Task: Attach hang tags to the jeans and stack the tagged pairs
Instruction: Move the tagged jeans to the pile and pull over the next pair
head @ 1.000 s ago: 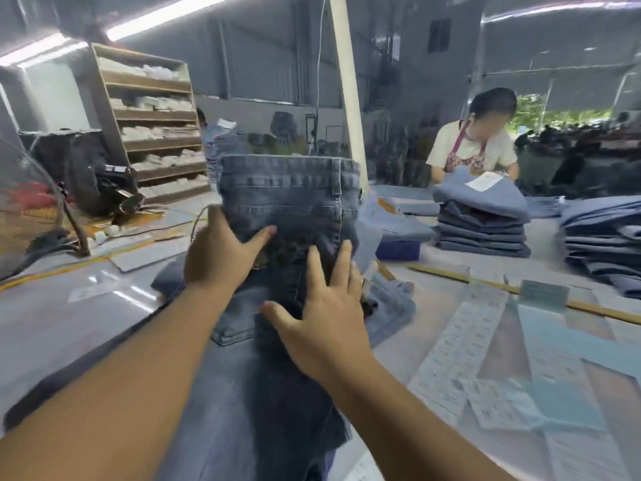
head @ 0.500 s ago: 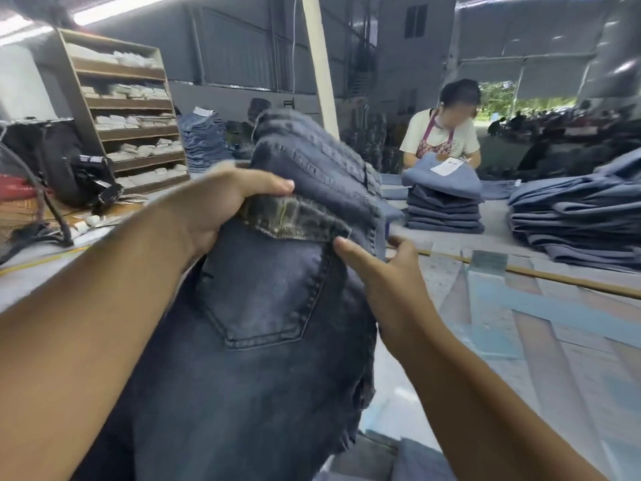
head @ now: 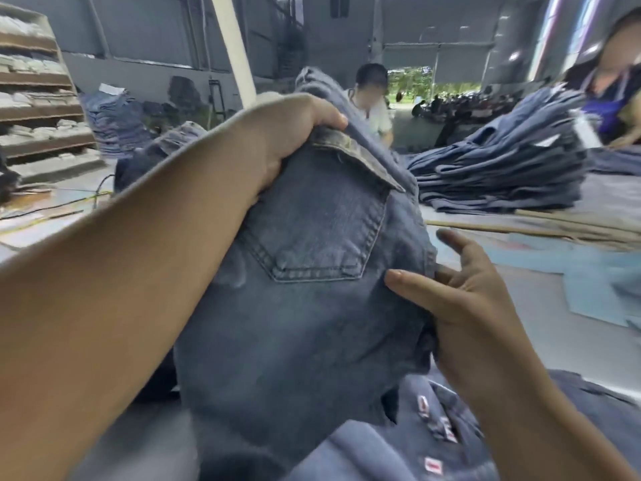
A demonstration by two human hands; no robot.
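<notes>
I see the jeans (head: 305, 307) held up off the counter (head: 541, 293), filling the middle of the view with a back pocket (head: 312, 230) facing me. My left hand (head: 288, 133) grips the top edge at the waistband, fingers curled over the folded-down band. My right hand (head: 461, 300) lies along the right edge of the denim with fingers spread and fairly straight, thumb on the cloth, not clamped round it.

Open counter shows to the right of the held pair, with pale blue sheets (head: 589, 282) lying flat there. Beyond it a long wooden stick (head: 520, 229) crosses the surface, and behind that rises a tall stack of folded jeans (head: 503, 168). Below my right wrist lies another dark garment with small red-and-white labels (head: 433, 465), just beside the hanging cloth.

A person (head: 373, 98) stands across the counter behind the raised waistband; another person (head: 617, 81) is at the far right edge. Shelving (head: 38, 109) with folded goods stands far left, and a white post (head: 232, 46) rises behind my left hand.
</notes>
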